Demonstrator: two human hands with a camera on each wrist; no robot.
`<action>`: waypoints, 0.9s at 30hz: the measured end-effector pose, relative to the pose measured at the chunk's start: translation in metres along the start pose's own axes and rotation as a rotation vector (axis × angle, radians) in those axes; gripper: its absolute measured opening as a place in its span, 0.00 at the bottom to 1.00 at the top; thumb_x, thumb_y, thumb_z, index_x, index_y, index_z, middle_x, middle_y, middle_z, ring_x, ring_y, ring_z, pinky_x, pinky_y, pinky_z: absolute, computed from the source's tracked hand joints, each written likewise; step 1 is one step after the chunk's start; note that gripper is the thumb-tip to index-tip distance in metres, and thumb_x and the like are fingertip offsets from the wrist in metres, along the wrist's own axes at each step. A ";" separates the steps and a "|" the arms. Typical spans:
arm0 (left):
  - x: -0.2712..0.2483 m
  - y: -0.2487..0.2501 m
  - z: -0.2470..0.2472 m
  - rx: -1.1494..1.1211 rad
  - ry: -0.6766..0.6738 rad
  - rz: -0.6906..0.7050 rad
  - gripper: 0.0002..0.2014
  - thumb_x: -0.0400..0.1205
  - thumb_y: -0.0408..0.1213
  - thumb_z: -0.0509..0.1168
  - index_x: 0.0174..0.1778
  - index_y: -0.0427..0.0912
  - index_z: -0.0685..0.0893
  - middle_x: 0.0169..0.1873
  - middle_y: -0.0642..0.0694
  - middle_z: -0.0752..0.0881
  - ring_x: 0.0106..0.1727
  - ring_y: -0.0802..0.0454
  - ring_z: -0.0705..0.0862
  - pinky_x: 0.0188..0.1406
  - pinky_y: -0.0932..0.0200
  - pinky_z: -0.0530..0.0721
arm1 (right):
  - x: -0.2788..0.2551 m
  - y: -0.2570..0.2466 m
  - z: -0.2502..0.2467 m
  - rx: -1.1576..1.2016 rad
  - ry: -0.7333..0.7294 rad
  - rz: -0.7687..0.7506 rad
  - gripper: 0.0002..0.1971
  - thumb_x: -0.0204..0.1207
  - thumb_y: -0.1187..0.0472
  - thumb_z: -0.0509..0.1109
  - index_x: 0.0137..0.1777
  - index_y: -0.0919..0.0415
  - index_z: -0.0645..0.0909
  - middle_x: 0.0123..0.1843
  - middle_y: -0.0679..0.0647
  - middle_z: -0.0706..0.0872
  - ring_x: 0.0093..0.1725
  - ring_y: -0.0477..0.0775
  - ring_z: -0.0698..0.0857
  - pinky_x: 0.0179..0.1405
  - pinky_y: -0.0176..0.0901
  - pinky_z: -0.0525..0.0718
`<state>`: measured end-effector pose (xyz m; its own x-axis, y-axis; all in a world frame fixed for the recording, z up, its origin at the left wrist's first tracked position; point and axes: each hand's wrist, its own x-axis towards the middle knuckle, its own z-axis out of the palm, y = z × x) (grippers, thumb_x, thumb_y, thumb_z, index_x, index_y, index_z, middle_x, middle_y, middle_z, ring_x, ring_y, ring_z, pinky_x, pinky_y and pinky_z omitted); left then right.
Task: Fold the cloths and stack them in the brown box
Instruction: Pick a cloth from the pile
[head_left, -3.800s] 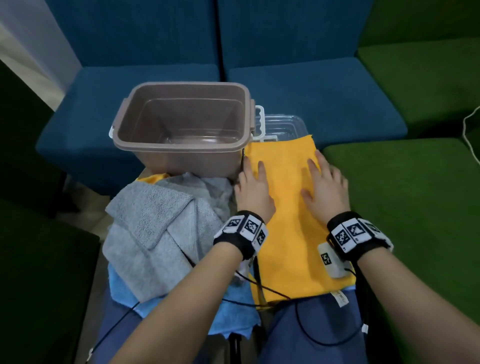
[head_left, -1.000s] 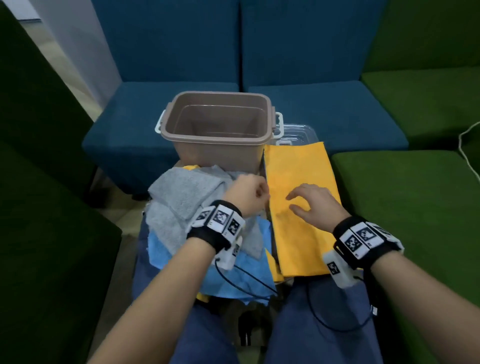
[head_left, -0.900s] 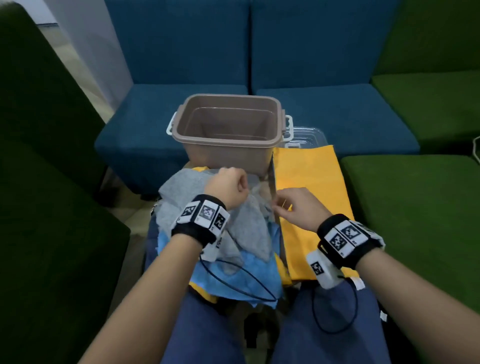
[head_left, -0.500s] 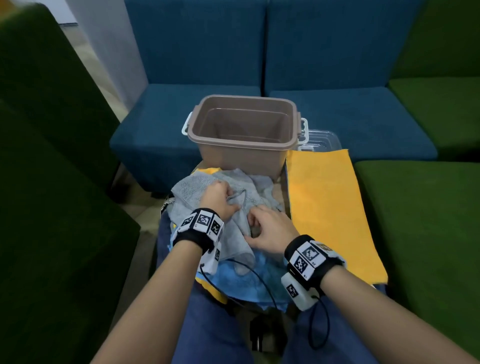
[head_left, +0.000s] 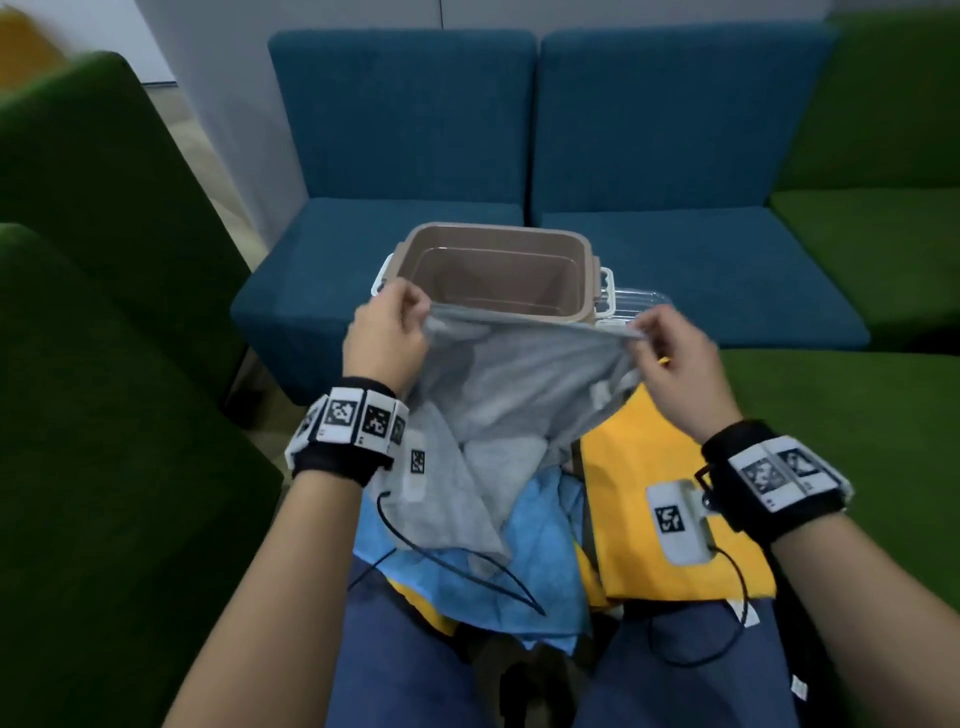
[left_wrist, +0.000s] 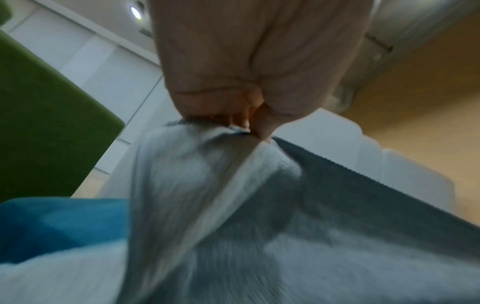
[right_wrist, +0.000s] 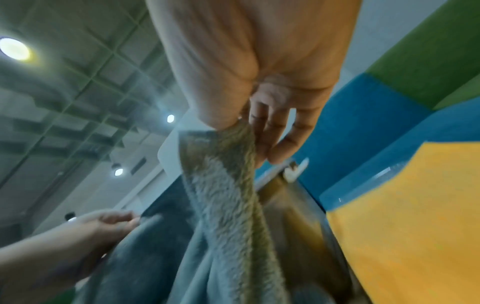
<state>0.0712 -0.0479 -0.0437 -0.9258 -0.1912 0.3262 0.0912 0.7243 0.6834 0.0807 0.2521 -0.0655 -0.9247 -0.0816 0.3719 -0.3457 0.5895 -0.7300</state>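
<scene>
A grey cloth (head_left: 514, 384) hangs stretched between both hands in front of the empty brown box (head_left: 493, 273). My left hand (head_left: 389, 332) pinches its left corner, thumb and fingers closed on the hem (left_wrist: 233, 127). My right hand (head_left: 670, 348) pinches the right corner (right_wrist: 233, 131), its other fingers loosely extended. The cloth's lower part drapes onto a blue cloth (head_left: 524, 566) on my lap. A folded orange cloth (head_left: 649, 457) lies flat to the right, under my right wrist.
A clear plastic lid (head_left: 634, 301) lies behind the box on the right. Blue sofa seats (head_left: 675, 249) stand behind, green seats at the left (head_left: 104, 364) and right (head_left: 857, 415). Sensor cables (head_left: 467, 566) trail from both wrist bands across the cloths.
Both hands left the orange cloth, took hold of the grey cloth in the pile, and lifted it up, spreading its top edge apart in front of the box.
</scene>
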 end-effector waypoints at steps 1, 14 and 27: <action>0.007 0.008 -0.009 -0.009 0.024 0.044 0.05 0.81 0.36 0.65 0.41 0.49 0.81 0.40 0.49 0.85 0.48 0.41 0.84 0.52 0.44 0.83 | 0.009 -0.003 -0.010 -0.013 0.055 -0.017 0.06 0.82 0.67 0.66 0.47 0.54 0.78 0.37 0.45 0.82 0.36 0.39 0.79 0.36 0.30 0.75; 0.059 0.024 -0.054 -0.006 0.130 0.197 0.06 0.77 0.38 0.74 0.40 0.38 0.89 0.37 0.45 0.87 0.39 0.54 0.82 0.41 0.72 0.76 | 0.070 -0.005 -0.086 -0.205 0.390 0.013 0.07 0.76 0.61 0.71 0.47 0.64 0.88 0.42 0.60 0.89 0.39 0.50 0.81 0.44 0.39 0.78; 0.008 0.052 0.031 -0.166 -0.253 0.257 0.13 0.69 0.40 0.81 0.28 0.47 0.82 0.21 0.60 0.76 0.25 0.69 0.74 0.29 0.75 0.67 | 0.031 -0.038 0.011 -0.090 -0.218 -0.229 0.20 0.72 0.63 0.77 0.65 0.56 0.83 0.50 0.38 0.85 0.39 0.39 0.83 0.47 0.33 0.81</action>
<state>0.0571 0.0090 -0.0255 -0.9242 0.1668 0.3435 0.3709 0.6064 0.7034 0.0637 0.2186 -0.0330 -0.8402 -0.3850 0.3818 -0.5422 0.6041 -0.5840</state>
